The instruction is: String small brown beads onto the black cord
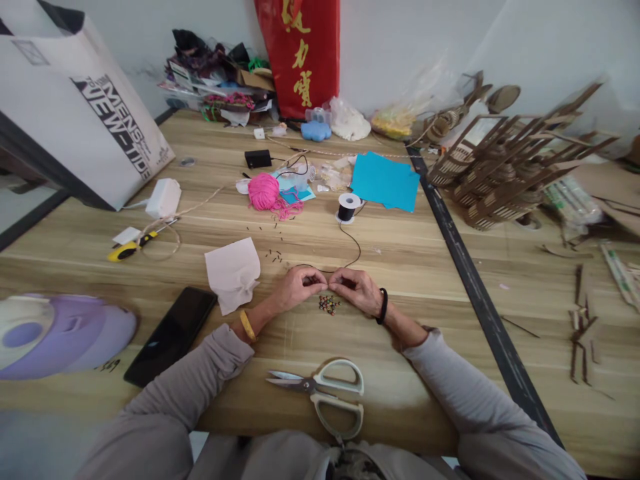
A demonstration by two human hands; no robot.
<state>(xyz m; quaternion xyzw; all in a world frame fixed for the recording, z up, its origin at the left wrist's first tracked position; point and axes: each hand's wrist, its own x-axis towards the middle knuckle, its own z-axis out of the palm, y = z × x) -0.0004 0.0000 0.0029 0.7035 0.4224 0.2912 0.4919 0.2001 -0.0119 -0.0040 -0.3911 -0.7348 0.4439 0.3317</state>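
My left hand [299, 287] and my right hand [357, 289] meet fingertip to fingertip over the table, both closed in a pinch. A thin black cord [358, 245] runs from a white-rimmed spool [347, 209] down to my fingers, and both hands grip it. Whether a bead sits between the fingertips is too small to tell. Just below my hands lies a small heap of dark, multicoloured beads [329, 305]. Nearer my body rest scissors [320, 385] with pale handles, blades apart and pointing left.
A black phone [170, 337], a creased white paper [233, 273] and a yellow cutter [131, 247] lie to the left. Pink yarn [264, 192] and blue sheets [385, 181] are farther back. A brown wooden model [510, 160] stands at the right.
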